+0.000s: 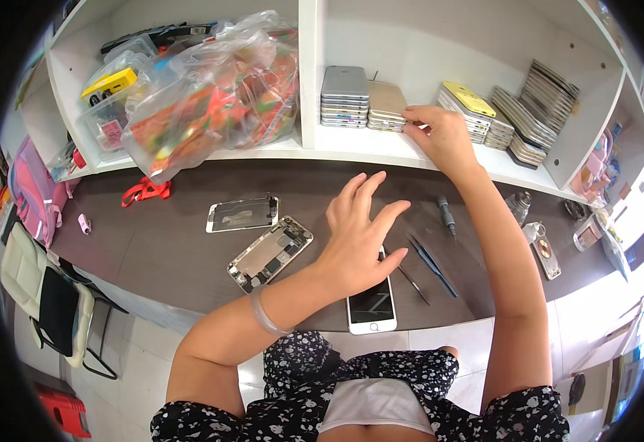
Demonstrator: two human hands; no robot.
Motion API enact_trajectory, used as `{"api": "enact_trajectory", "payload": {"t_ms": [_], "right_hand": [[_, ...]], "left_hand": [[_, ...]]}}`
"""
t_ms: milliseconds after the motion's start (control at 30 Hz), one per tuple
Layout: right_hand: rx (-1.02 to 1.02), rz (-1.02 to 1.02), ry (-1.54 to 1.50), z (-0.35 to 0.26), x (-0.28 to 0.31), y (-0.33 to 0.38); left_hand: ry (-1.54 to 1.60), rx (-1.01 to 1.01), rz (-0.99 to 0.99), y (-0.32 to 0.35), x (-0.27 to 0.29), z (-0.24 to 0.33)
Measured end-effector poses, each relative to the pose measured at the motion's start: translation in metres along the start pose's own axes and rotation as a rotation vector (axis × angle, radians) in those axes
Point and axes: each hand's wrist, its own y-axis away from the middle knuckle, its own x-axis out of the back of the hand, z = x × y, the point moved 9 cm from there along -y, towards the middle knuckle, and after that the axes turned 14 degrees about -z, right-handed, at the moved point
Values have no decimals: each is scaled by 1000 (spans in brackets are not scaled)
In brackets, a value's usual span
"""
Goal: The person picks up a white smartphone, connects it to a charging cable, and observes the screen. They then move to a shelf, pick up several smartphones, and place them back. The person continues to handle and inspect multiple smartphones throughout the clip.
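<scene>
My left hand hovers over the table with its fingers spread and nothing in them. It partly hides a white smartphone with a dark screen, lying near the front edge. Up on the shelf, my right hand pinches at the right side of a stack of gold phones; thumb and fingertips meet the stack's edge. Left of my left hand lies an opened phone housing with its inner parts showing. Behind it is a detached white-framed screen panel.
Tweezers, a thin pointed tool and a grey screwdriver lie right of my left hand. More phone stacks line the white shelf. Clear bags bulge over its left compartment. A small bottle stands right.
</scene>
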Motion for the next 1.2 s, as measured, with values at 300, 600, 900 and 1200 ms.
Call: {"api": "enact_trajectory", "payload": {"t_ms": [300, 600, 900, 1200], "right_hand": [[95, 6, 96, -20, 10, 15], [94, -7, 104, -7, 6, 6], [-304, -156, -279, 26, -7, -5], [-874, -181, -1310, 53, -31, -16]], "left_hand": [[14, -18, 28, 1, 4, 2], [17, -33, 10, -2, 1, 4], [30, -37, 6, 0, 2, 1], [38, -62, 14, 1, -1, 5]]}}
